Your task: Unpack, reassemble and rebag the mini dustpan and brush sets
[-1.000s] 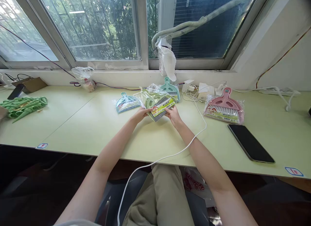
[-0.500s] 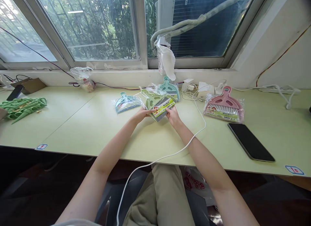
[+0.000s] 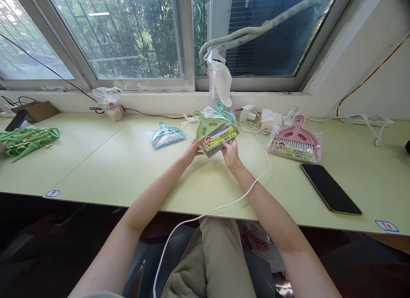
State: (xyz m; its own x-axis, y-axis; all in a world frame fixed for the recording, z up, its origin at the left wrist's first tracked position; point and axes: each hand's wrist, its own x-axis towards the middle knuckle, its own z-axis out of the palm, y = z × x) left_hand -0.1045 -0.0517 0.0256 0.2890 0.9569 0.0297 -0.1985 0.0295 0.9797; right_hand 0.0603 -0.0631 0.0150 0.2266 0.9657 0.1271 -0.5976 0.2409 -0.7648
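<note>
Between my two hands is a green dustpan and brush set (image 3: 209,129), tilted, with a printed label across its grey bristles. My left hand (image 3: 194,149) grips its lower left edge. My right hand (image 3: 229,152) has closed on the lower right side, thumb on the front. Just behind it lies a teal dustpan set (image 3: 224,112) in clear wrap, partly covered by the green one. To the left rests a wrapped blue dustpan set (image 3: 167,135). A pink dustpan set (image 3: 296,140), wrapped too, lies off to the right.
A black phone (image 3: 330,189) lies at the right. A white cable (image 3: 221,207) crosses the table (image 3: 105,169) and passes over my right forearm. Green rolled pieces (image 3: 30,140) are heaped at the far left. A plastic bag (image 3: 110,104) and white adapters (image 3: 270,118) stand along the back.
The green dustpan set has risen slightly and shifted right with both hands, and its handle now points more upright. The other dustpan sets stay where they were.
</note>
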